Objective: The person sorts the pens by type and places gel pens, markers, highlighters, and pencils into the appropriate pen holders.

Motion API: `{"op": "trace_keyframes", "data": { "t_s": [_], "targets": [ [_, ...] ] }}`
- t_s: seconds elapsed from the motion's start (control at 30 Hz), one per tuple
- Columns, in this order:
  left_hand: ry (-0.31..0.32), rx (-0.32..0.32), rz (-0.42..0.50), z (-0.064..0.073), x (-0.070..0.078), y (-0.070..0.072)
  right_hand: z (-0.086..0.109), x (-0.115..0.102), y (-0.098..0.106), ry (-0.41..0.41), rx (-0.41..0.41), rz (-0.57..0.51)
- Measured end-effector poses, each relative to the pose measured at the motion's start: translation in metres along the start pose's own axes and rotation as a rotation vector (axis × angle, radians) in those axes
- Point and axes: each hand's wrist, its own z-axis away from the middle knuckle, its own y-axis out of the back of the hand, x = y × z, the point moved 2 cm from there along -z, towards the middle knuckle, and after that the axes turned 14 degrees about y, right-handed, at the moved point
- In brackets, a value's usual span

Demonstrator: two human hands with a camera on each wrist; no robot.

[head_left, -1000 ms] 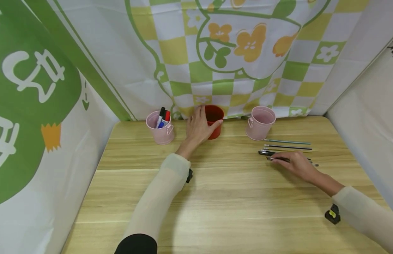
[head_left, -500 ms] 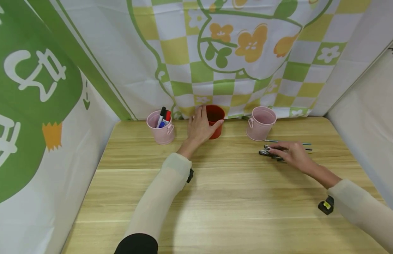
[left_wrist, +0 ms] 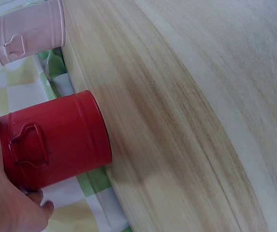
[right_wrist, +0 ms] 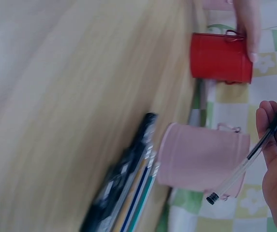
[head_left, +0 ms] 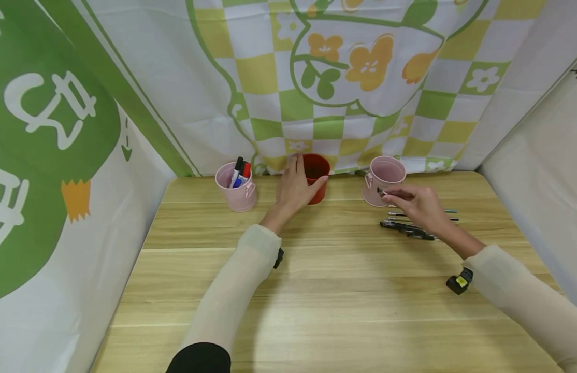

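Observation:
My left hand (head_left: pixel 290 189) grips the red bucket (head_left: pixel 318 196) by its upper part, fingers on one side and thumb on the other. The bucket stands upright against the back cloth. My right hand (head_left: pixel 419 204) pinches a black-and-clear pen (right_wrist: pixel 247 159) in front of the right pink bucket (head_left: pixel 373 199). In the right wrist view the pen slants, its dark end by the fingers, across the bucket's side; whether they touch, I cannot tell. Below this hand lie several black pens (head_left: pixel 409 228) in a pile, beside thin pencils (right_wrist: pixel 140 203), one of them teal.
At the left stands another pink bucket (head_left: pixel 239 199), holding black, red and blue markers (head_left: pixel 241 173). A patterned cloth (head_left: pixel 326 127) hangs right behind the buckets. The wooden table (head_left: pixel 326 300) runs toward me.
My right hand has come away from the pile of pens, rising up and left to the right pink bucket with a pen held. My left hand stays on the red bucket.

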Motion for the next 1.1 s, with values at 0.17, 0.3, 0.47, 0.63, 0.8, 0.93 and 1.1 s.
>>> {"op": "trace_keyframes", "data": {
  "t_s": [0.17, 0.3, 0.47, 0.63, 0.8, 0.93, 1.1],
  "targets": [
    [0.006, -0.032, 0.104, 0.000, 0.000, -0.002, -0.017, -0.005, -0.002, 0.020, 0.059, -0.038],
    [0.005, -0.032, 0.132, 0.001, 0.000, -0.002, -0.029, -0.009, -0.003, 0.070, 0.104, -0.035],
    [0.004, -0.031, 0.150, 0.000, 0.000, -0.004, -0.041, -0.010, -0.004, 0.065, 0.138, -0.089],
    [0.003, -0.034, 0.143, 0.000, -0.001, -0.005, -0.056, -0.013, -0.008, 0.030, 0.169, -0.213],
    [0.005, -0.032, 0.132, 0.000, -0.001, -0.005, -0.072, -0.024, -0.012, -0.048, 0.207, -0.444],
    [0.016, -0.027, 0.116, 0.001, -0.001, -0.005, -0.087, -0.032, -0.016, -0.050, 0.278, -0.580],
    [0.016, -0.021, 0.099, 0.000, 0.000, -0.006, -0.102, -0.027, -0.026, -0.037, 0.375, -0.722]
  ]
}}
